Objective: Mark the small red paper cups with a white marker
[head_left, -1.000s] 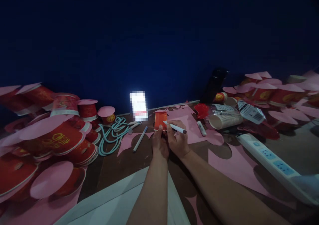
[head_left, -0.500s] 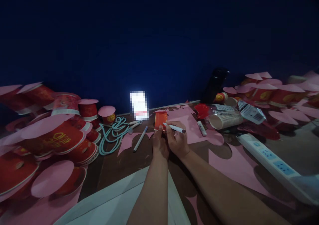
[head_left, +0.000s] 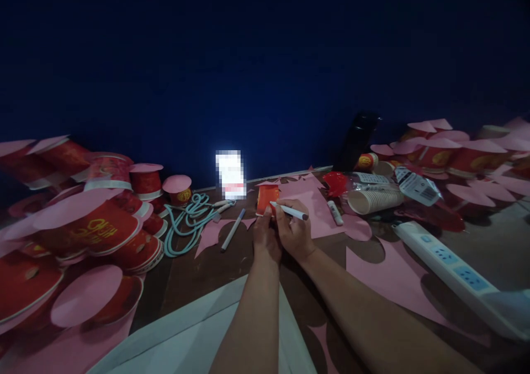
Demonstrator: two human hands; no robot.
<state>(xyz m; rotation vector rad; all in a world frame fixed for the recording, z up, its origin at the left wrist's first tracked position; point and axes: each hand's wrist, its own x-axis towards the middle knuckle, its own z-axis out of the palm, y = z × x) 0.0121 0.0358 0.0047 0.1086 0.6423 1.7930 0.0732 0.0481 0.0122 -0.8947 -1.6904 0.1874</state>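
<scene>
At the middle of the table, my left hand (head_left: 266,237) is closed around the near side of a red-orange paper cup (head_left: 267,197) topped with pink paper. A white marker (head_left: 295,212) is pinched in my right hand (head_left: 297,231), its tip at the cup's surface and its dark end pointing right. Both hands are close together, and the fingers hide the cup's lower part. To the left of my hands lies a second marker (head_left: 233,230), grey with a bluish cap, partly over a pink paper scrap (head_left: 210,235).
Red cups with pink paper discs crowd the left (head_left: 107,227) and far right. A teal cable (head_left: 182,244) lies by a bright phone (head_left: 231,175). Rightward are a glue stick (head_left: 335,214), stacked paper cups (head_left: 375,199), a black bottle (head_left: 356,142), a power strip (head_left: 447,263) and cut pink paper (head_left: 406,280).
My hands stay almost in place with the cup and marker. The marker's tip has shifted very slightly on the cup. Everything else lies as before.
</scene>
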